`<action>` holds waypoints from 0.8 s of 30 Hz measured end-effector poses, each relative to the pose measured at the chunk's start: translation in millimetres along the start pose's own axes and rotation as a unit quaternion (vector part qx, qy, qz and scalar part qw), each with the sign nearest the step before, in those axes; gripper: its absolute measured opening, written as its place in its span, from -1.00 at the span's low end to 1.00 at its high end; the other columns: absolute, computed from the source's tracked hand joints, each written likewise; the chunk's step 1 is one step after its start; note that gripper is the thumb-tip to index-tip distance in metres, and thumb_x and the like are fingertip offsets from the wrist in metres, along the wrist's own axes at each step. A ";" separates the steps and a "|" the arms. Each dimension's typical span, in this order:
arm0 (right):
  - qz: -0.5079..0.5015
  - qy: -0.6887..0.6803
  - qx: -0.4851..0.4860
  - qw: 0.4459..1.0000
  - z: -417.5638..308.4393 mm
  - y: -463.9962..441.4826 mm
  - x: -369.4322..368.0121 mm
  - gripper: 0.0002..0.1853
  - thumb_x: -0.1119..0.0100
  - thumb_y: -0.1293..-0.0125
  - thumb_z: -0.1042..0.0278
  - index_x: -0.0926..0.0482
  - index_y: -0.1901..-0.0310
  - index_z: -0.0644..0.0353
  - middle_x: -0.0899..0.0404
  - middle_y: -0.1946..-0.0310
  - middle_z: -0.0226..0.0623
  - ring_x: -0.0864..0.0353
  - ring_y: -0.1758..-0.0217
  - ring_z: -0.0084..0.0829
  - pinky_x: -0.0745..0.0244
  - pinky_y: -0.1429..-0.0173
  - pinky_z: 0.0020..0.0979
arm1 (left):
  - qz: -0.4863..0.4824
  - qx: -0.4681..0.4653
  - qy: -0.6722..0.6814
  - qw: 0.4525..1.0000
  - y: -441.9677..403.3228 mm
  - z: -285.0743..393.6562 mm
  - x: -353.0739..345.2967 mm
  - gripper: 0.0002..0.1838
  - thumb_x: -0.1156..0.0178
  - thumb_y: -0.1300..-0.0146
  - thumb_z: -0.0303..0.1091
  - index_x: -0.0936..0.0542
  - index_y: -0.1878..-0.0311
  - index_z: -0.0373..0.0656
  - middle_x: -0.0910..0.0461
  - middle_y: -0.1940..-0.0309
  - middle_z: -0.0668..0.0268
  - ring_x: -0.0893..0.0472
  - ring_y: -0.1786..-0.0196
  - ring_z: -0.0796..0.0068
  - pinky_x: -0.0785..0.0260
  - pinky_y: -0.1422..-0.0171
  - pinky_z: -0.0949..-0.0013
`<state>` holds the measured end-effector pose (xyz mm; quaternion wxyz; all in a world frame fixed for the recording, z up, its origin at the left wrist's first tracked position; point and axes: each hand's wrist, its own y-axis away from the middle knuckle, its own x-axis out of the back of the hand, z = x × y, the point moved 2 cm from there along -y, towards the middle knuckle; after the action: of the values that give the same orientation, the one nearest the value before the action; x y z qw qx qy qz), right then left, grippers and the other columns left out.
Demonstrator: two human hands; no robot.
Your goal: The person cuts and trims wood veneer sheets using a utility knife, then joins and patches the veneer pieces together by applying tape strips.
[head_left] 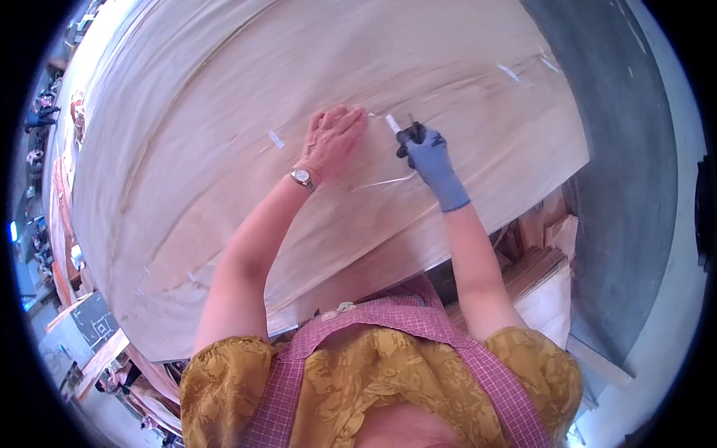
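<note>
A large pale wood veneer sheet (pixel 246 164) lies beneath both hands. My bare left hand (pixel 334 142), with a watch (pixel 302 178) at the wrist, rests palm down on it, fingers spread a little. My right hand (pixel 427 153) wears a blue glove with dark fingertips. Its fingers are closed around something dark and thin that I cannot make out. A short white tape strip (pixel 393 123) is right at these fingertips. Another white strip (pixel 276 140) sits on the sheet left of my left hand.
More white strips (pixel 508 72) are at the upper right of the sheet. Stacked veneer (pixel 534 272) stands below the sheet's right edge. Dark grey floor (pixel 627 172) runs along the right. At the far left are distant people (pixel 43 112) and a grey panel (pixel 95 317).
</note>
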<state>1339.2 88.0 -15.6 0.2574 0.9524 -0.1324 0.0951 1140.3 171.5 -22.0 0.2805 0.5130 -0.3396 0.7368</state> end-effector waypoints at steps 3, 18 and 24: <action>0.007 -0.144 -0.010 0.989 12.0 5.1 29.0 -0.80 -0.19 -0.37 0.21 -0.58 0.15 0.17 -0.65 0.48 -0.38 -0.29 0.67 -0.70 -0.19 0.58 -0.59 | -0.065 0.027 0.015 0.997 -13.5 4.5 6.5 -0.50 -0.19 -0.18 -0.31 -0.51 -0.24 0.01 -0.43 -0.31 0.44 -0.39 -0.28 0.32 -0.17 -0.33 0.07; -0.065 -0.094 -0.102 0.988 16.3 19.2 61.2 -0.74 -0.25 -0.33 0.16 -0.59 0.25 0.23 -0.66 0.50 -0.29 -0.63 0.57 -0.43 -0.47 0.50 -0.39 | -0.081 0.003 0.035 0.996 -39.6 98.1 -4.4 -0.39 -0.20 -0.23 -0.04 -0.40 -0.37 0.19 -0.28 -0.43 0.36 -0.25 -0.41 0.20 0.01 -0.44 0.02; 0.066 0.294 0.108 0.947 14.9 8.8 95.7 -0.71 -0.02 -0.40 0.15 -0.54 0.13 0.23 -0.63 0.44 -0.03 -0.64 0.31 0.06 -0.49 0.24 -0.03 | -0.089 0.003 0.021 0.996 -35.9 96.3 -8.2 -0.35 -0.19 -0.24 0.02 -0.34 -0.41 0.24 -0.25 -0.44 0.30 -0.22 -0.43 0.12 0.02 -0.43 0.00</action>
<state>1428.8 53.5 -0.3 0.1733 0.8934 -0.1021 0.4018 1224.7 117.1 1.4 0.3507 0.5259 -0.2848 0.7207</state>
